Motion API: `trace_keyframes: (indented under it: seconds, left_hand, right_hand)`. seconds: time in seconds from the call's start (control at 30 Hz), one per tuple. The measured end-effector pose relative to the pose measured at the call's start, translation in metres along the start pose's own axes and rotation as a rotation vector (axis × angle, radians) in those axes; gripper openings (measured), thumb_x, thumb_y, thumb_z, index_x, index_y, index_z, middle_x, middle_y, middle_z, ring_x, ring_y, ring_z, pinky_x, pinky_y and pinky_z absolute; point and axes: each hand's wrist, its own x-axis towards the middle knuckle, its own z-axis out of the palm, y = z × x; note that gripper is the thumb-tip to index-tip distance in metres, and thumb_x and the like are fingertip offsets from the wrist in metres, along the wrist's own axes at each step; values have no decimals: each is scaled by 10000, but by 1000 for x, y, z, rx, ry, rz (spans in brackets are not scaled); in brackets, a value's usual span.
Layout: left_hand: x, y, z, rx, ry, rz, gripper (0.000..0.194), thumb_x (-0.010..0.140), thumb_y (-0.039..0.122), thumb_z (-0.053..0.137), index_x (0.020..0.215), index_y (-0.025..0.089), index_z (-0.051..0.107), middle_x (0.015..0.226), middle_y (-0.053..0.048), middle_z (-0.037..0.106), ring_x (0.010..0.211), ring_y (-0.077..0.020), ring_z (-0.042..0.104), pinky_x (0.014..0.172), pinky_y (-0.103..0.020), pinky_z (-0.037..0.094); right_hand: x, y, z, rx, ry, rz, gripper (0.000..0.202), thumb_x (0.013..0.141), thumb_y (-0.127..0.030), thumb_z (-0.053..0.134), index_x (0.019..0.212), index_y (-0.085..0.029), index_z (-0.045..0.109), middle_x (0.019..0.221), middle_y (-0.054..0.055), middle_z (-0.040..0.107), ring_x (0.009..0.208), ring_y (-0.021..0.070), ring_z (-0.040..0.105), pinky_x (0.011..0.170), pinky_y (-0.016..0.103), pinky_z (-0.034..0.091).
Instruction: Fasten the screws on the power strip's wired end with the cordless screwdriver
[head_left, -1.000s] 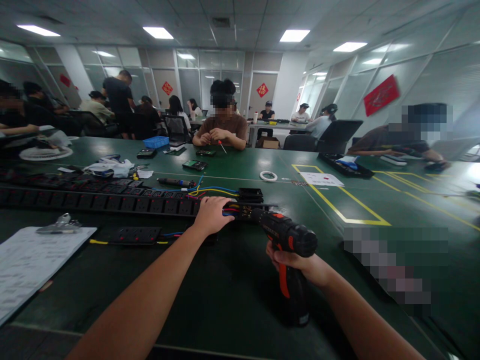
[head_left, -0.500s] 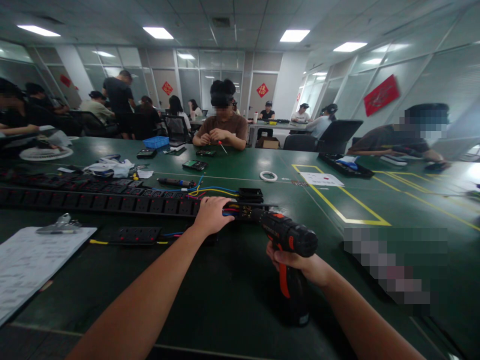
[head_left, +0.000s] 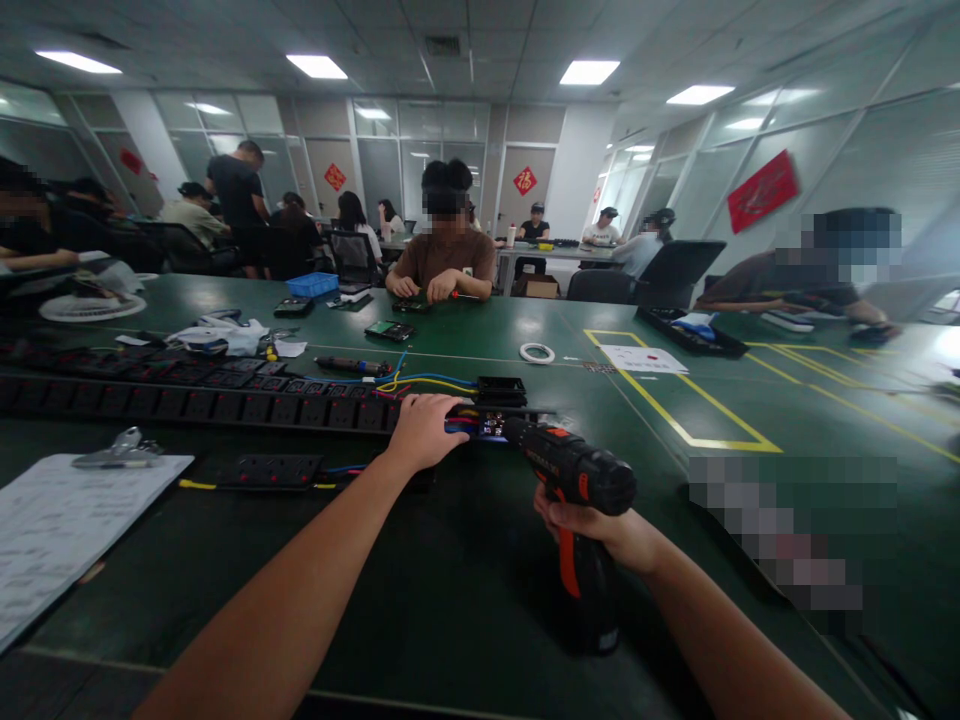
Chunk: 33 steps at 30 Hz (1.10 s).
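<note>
Head view: grips black-and-orange pistol-shaped cordless drill (head_left: 574,465) in right hand (head_left: 592,522), with fingers wrapped round handle. Aims nose at open, bluish-lit wired end (head_left: 493,425) of long black socket strip (head_left: 262,408); cannot tell bit contact. Clasps strip near that end in left hand (head_left: 424,430), thumb on near side, fingers over far side. Note strip position: across green tabletop (head_left: 450,600), from left edge of view to drill nose. Note behind strip: blue and yellow wires (head_left: 439,378). Note on near side: short black socket block (head_left: 274,470); farther left, white printed sheets (head_left: 82,530) under silver metal clip (head_left: 120,450).
</note>
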Motion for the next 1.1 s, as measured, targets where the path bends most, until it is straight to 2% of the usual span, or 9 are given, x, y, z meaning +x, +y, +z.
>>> trace_keyframes:
  seconds: [0.63, 1.1]
  left_hand:
    - [0, 1, -1, -17, -2, 1, 557, 840, 468, 769, 1352, 292, 641, 1426, -60, 651, 1335, -310, 552, 1158, -501, 300]
    - [0, 2, -2, -22, -6, -4, 543, 846, 467, 759, 1350, 303, 642, 1427, -62, 652, 1335, -318, 551, 1156, -505, 297]
  right_hand:
    - [1, -1, 5, 91, 13, 54, 481, 746, -608, 816, 910, -184, 658, 776, 15, 602, 681, 182, 552, 648, 337, 459]
    - [1, -1, 4, 78, 11, 27, 472, 768, -595, 812, 936, -182, 657, 829, 24, 623, 697, 182, 584, 664, 341, 487]
